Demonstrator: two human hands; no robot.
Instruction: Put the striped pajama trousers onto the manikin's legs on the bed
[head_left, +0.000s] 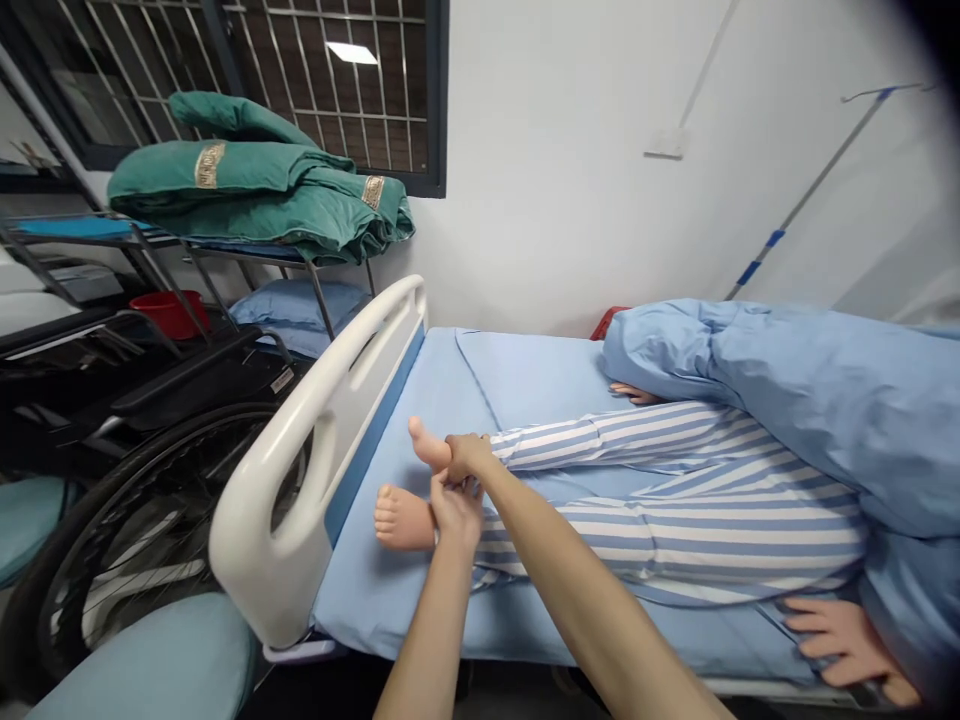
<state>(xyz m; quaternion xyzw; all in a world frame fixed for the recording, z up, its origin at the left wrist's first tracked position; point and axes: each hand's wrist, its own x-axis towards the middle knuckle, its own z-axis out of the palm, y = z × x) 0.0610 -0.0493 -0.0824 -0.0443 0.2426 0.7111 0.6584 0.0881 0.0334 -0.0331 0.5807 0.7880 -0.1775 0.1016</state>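
On the bed lies a figure that looks like a nursing manikin, in blue-and-white striped trousers (675, 535), legs stretched towards the footboard. My right hand (469, 457) is closed over the ankle of its far foot (426, 445), at the trouser cuff. Just below, my left hand (457, 508) has its palm turned up and fingers curled against the same ankle from underneath; its fingertips are partly hidden. The near foot (405, 518) rests on the blue sheet (390, 610), close beside my left wrist.
A white footboard (262, 490) rises at the bed's left end, with a wheelchair (135, 530) beyond it. A blue quilt (810, 400) covers the manikin's upper part; its hand (847, 640) shows at the near edge. Green bedding (262, 200) is stacked by the window.
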